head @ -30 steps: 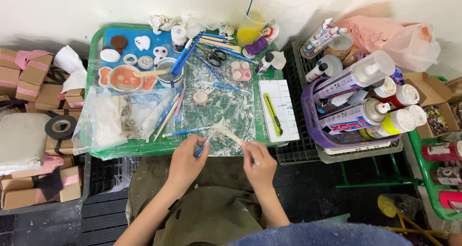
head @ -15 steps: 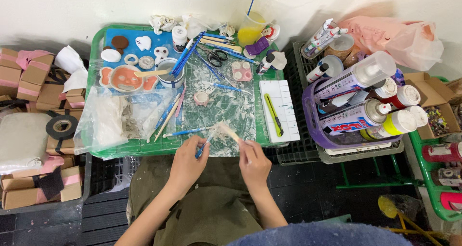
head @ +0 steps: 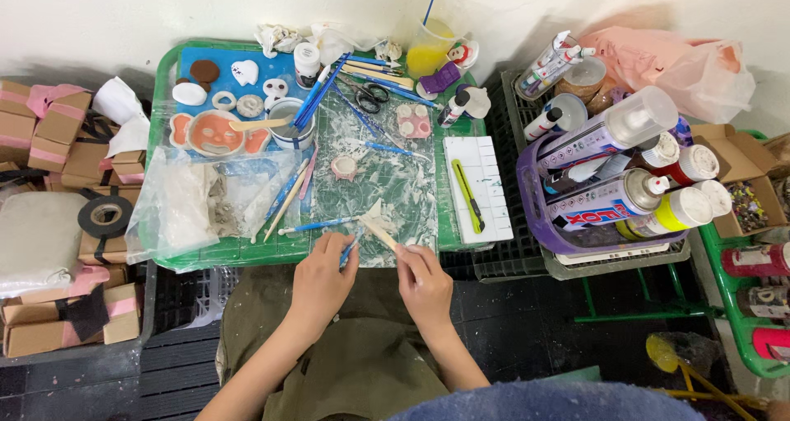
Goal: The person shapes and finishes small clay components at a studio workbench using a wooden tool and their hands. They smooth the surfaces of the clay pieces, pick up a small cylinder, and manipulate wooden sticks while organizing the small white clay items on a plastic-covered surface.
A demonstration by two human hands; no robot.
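My left hand (head: 322, 273) is closed around a thin blue-handled tool (head: 350, 249) at the near edge of the green table (head: 164, 100). My right hand (head: 424, 283) grips a flat wooden sculpting stick (head: 376, 230) whose pale, clay-smeared tip points up and left. The two tools meet between my hands above the clay-streaked cutting mat (head: 387, 182). A small pink clay ring (head: 344, 167) lies on the mat beyond them, and another blue tool (head: 317, 224) rests just ahead of my left hand.
Clay shapes and an orange face piece (head: 216, 133) sit at the table's far left, beside a cup of brushes (head: 290, 123). A white palette with a green knife (head: 475, 189) lies right. A purple basket of spray cans (head: 613, 182) stands right; cardboard boxes (head: 49, 125) and a tape roll (head: 105, 217) stand left.
My right hand has drawn a little nearer to my left, and the wooden stick has tilted, its tip staying over the mat's near edge. My left hand has barely shifted.
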